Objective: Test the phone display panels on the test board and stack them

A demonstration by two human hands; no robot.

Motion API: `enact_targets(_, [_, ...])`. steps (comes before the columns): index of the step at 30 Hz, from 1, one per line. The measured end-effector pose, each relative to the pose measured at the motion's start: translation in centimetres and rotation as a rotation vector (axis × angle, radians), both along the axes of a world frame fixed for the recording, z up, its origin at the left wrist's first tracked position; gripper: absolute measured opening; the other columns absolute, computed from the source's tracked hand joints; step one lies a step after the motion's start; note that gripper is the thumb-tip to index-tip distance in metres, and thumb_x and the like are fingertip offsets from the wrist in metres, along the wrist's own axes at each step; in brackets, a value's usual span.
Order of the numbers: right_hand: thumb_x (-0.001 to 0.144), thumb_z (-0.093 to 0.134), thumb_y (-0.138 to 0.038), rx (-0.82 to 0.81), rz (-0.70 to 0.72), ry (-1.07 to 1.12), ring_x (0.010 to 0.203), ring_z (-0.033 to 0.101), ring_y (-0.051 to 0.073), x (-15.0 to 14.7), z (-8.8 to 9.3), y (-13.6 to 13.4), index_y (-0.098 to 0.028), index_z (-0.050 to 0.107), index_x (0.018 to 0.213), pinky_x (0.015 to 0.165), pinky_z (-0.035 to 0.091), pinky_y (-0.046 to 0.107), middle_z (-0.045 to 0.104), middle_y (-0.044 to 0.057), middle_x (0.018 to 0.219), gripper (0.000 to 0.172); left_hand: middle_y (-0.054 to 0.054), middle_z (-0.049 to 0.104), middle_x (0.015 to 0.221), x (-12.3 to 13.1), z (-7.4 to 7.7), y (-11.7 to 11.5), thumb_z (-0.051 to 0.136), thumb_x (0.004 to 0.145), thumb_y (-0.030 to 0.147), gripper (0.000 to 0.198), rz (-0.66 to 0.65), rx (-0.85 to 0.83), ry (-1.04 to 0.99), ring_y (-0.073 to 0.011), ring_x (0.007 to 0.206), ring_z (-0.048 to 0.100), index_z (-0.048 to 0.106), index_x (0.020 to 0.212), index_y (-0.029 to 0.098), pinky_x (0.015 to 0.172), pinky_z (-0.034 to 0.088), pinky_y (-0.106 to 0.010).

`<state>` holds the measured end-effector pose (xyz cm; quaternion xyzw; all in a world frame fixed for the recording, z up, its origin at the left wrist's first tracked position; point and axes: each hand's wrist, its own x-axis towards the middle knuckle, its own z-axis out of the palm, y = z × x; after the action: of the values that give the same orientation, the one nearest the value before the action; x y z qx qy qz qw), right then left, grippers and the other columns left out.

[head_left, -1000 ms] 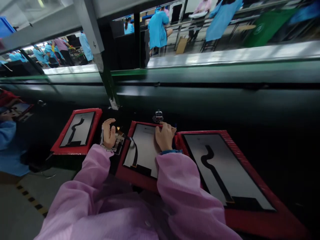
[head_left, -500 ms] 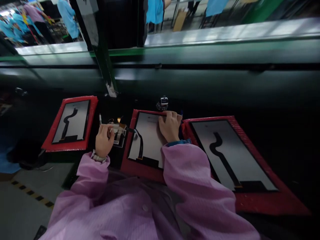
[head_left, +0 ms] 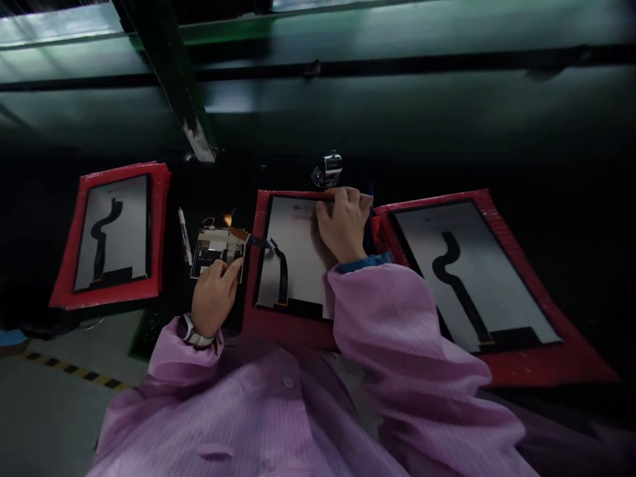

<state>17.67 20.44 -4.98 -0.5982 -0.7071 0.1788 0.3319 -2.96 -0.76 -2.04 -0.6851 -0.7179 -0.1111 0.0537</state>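
Observation:
A flat display panel (head_left: 304, 252) with a grey back lies on a red foam sheet (head_left: 291, 336) in the middle. Its black ribbon cable (head_left: 283, 271) runs left to a small circuit board (head_left: 211, 242) and appears joined to it. My left hand (head_left: 214, 298) touches the board's lower edge, index finger stretched out and other fingers bent; nothing shows in its grasp. Over the panel's upper right part rests my right hand (head_left: 344, 225), thumb apart and fingertips at the top edge. The hand hides that corner.
A white pen (head_left: 185, 236) lies left of the board. Similar panels sit on red sheets at left (head_left: 122, 232) and right (head_left: 489, 278). A shiny metal tally counter (head_left: 328, 169) stands behind the middle panel. Beyond it a green post (head_left: 171, 73) rises before a metal rail.
The view has tilted down. My left hand has come down from the board's upper left to its lower edge, uncovering board and pen. My right hand stays on the panel.

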Motion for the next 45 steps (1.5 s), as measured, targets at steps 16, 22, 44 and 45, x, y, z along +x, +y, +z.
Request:
enact_targets(16, [0.09,0.047,-0.03,-0.011,-0.029,0.262,0.111,0.056,0.026,2.3,4.7,-2.4,-0.02,0.061,0.112,0.1,0.046,0.045,0.064,0.011,0.116,0.027,-0.009,0.064,0.094,0.3,0.4,0.4,0.043,0.103,0.019,0.033,-0.115,0.2,-0.199,-0.0235,0.086,0.064,0.063,0.128,0.023,0.08,0.054,-0.037])
enact_targets(22, [0.092,0.051,-0.043,-0.187,-0.016,0.29,0.086,0.065,0.026,5.8,5.0,-13.6,-0.021,0.061,0.111,0.082,0.055,0.043,0.067,0.009,0.094,0.03,-0.013,0.066,0.124,3.6,0.2,-1.2,0.051,0.102,0.024,0.042,-0.214,0.154,-0.376,-0.0295,0.117,0.062,0.051,0.144,0.025,0.1,0.054,-0.047])
enact_targets(44, [0.095,0.058,-0.021,0.161,0.278,0.69,0.124,0.054,0.021,-4.8,11.4,-19.2,-0.023,0.049,0.129,0.108,0.048,0.041,0.061,0.009,0.129,0.035,-0.008,0.067,0.136,-1.2,8.2,2.3,0.062,0.097,0.045,0.034,-0.169,-0.018,-1.214,-0.0252,0.13,0.062,0.067,0.125,0.025,0.113,0.048,-0.04])
enact_targets(45, [0.095,0.06,-0.023,0.165,0.332,0.68,0.124,0.053,0.022,-5.5,11.7,-19.1,-0.022,0.049,0.129,0.109,0.047,0.043,0.061,0.009,0.13,0.036,-0.008,0.063,0.143,-0.9,8.7,3.3,0.063,0.097,0.046,0.037,-0.166,0.14,-1.318,-0.0256,0.137,0.056,0.065,0.128,0.026,0.118,0.043,-0.04])
